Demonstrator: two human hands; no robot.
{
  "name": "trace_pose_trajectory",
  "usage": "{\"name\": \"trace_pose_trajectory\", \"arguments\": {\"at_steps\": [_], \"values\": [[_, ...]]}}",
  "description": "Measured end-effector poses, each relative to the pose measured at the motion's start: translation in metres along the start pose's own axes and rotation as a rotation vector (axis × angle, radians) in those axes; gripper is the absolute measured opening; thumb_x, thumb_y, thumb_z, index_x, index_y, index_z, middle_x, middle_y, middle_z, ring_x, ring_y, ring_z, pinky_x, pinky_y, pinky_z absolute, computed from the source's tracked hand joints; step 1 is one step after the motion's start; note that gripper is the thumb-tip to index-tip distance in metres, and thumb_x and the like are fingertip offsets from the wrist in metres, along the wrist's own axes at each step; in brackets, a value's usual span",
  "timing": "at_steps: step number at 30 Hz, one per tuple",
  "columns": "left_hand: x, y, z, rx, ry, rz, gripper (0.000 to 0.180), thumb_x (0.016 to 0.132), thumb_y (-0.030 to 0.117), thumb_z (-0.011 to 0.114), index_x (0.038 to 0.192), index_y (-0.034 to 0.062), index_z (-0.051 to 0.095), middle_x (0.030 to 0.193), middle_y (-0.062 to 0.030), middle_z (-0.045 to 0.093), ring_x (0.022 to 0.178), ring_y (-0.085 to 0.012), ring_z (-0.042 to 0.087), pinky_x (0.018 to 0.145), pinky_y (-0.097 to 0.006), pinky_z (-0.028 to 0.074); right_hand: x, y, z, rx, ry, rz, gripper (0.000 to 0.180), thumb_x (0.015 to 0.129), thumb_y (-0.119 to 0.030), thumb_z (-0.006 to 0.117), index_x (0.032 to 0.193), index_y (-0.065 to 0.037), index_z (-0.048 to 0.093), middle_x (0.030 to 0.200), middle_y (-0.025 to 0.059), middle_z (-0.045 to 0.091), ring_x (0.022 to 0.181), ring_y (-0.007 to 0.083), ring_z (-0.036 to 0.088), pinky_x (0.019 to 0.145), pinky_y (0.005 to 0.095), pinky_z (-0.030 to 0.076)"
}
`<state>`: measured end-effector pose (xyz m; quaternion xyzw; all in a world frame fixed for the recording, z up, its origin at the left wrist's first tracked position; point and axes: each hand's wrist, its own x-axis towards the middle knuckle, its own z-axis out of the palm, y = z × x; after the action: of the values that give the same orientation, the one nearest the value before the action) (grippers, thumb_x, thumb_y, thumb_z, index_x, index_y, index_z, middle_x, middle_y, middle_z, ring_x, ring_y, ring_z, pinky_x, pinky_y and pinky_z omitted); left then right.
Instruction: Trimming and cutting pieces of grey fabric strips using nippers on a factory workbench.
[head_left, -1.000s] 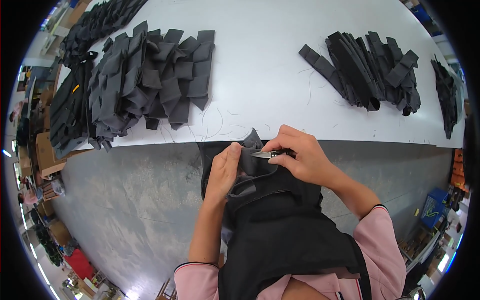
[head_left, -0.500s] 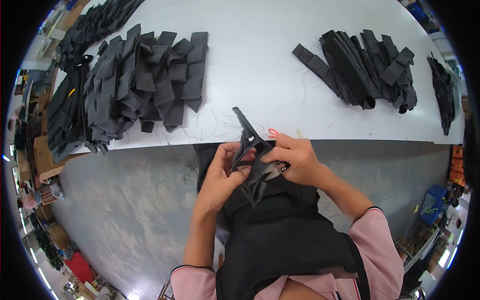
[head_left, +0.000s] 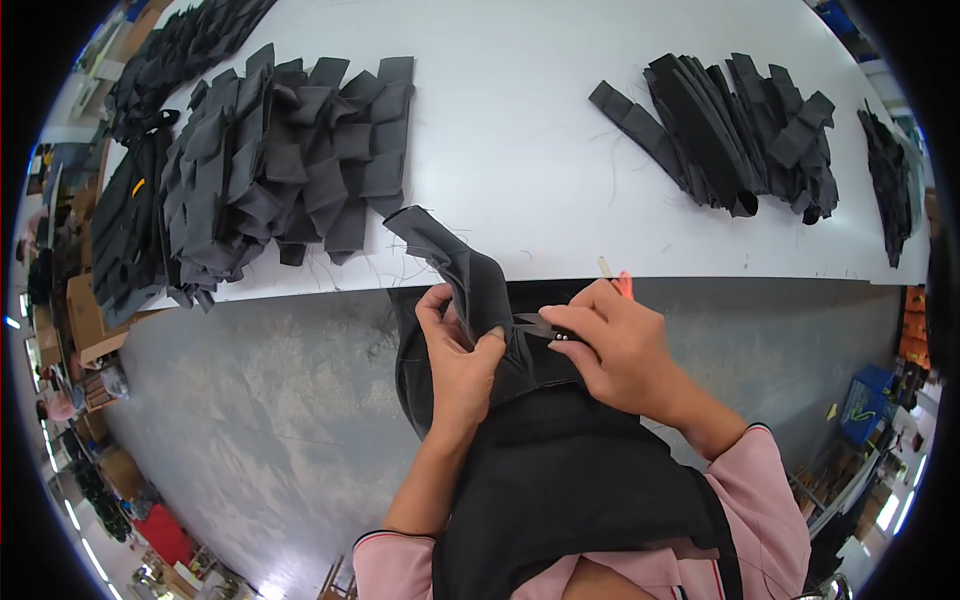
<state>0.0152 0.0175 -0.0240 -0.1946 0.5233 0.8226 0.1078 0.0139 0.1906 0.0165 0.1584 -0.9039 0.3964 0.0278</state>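
Observation:
My left hand (head_left: 458,365) is closed on a dark grey sewn fabric strip (head_left: 470,275), its folded upper end leaning over the table's front edge. In my right hand (head_left: 625,345) is a pair of thread snips (head_left: 560,331), black at the handle, with a red loop (head_left: 625,284) showing behind the fingers. The metal blades point left and their tips meet the edge of the strip beside my left thumb. Whether a thread lies between the blades is too small to tell.
On the white table (head_left: 500,130), a large pile of grey fabric pieces (head_left: 290,160) lies at the left. Another bundle of dark strips (head_left: 720,135) is at the right, with a narrow dark bundle (head_left: 888,185) beyond it. Loose threads litter the table's front edge.
The fabric strip has been turned and spread, its top end now leaning farther left. My right hand has moved right, and the snips' blades now point left at the strip's edge.

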Motion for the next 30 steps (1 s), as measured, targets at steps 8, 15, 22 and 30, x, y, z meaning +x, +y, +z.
{"name": "trace_pose_trajectory", "arguments": {"at_steps": [8, 15, 22, 30], "values": [[-0.004, -0.002, 0.005, 0.130, 0.042, 0.051, 0.059, 0.075, -0.008, 0.056, 0.125, 0.0046, 0.027, 0.106, -0.0086, 0.051, 0.094, -0.0120, 0.052, 0.082, -0.024, 0.043, 0.010, -0.011, -0.002, -0.298, -0.119, -0.185, 0.036, 0.066, -0.007, 0.073, 0.101, -0.005, 0.063, 0.078, 0.0033, 0.052, 0.057, 0.0176, 0.052, 0.051, 0.0286, 0.041], [-0.005, -0.001, 0.007, 0.141, 0.064, 0.031, 0.059, 0.075, -0.009, 0.056, 0.125, 0.0046, 0.027, 0.107, -0.0088, 0.049, 0.094, -0.0122, 0.051, 0.081, -0.024, 0.043, 0.010, -0.015, 0.000, -0.379, -0.146, -0.238, 0.030, 0.071, -0.005, 0.064, 0.101, -0.002, 0.062, 0.076, 0.0040, 0.048, 0.052, 0.0174, 0.046, 0.049, 0.0282, 0.039], [-0.004, -0.002, 0.007, 0.150, 0.060, 0.042, 0.059, 0.074, -0.009, 0.055, 0.125, 0.0045, 0.028, 0.106, -0.0086, 0.048, 0.093, -0.0122, 0.051, 0.080, -0.023, 0.043, 0.011, -0.015, 0.001, -0.352, -0.134, -0.263, 0.031, 0.070, -0.004, 0.062, 0.100, 0.000, 0.062, 0.076, 0.0044, 0.047, 0.052, 0.0167, 0.045, 0.049, 0.0276, 0.038], [-0.004, -0.003, 0.008, 0.154, 0.068, 0.044, 0.059, 0.075, -0.009, 0.056, 0.124, 0.0046, 0.028, 0.106, -0.0090, 0.050, 0.092, -0.0120, 0.051, 0.080, -0.023, 0.044, 0.007, -0.014, 0.005, -0.406, -0.172, -0.261, 0.033, 0.067, -0.004, 0.059, 0.099, 0.002, 0.061, 0.077, 0.0045, 0.047, 0.054, 0.0144, 0.048, 0.051, 0.0265, 0.039]]}}
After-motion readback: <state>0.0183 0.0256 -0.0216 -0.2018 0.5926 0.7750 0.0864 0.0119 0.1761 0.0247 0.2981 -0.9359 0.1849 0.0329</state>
